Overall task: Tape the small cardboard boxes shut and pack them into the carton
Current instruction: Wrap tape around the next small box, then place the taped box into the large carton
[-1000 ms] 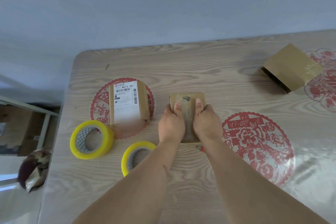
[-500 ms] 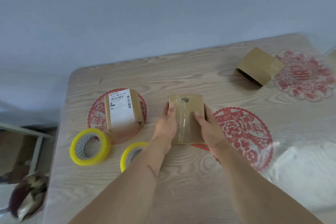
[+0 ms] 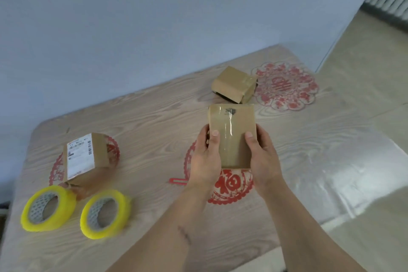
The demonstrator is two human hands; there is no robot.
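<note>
Now the small taped cardboard box (image 3: 231, 137) is held over the wood-grain table (image 3: 154, 117), above a red paper-cut decal (image 3: 229, 185). Left hand (image 3: 204, 161) grips its left edge, thumb on the top face, fingers wrapped behind. Right hand (image 3: 262, 159) grips the right edge the same way. Clear tape strip runs down the box's middle. Behind it, a second taped box (image 3: 234, 84). Far left, a labelled box (image 3: 85, 157), two yellow tape rolls (image 3: 48, 207) (image 3: 104, 213) just in front of it. Red cutter (image 3: 177, 181) lies beside the left wrist.
</note>
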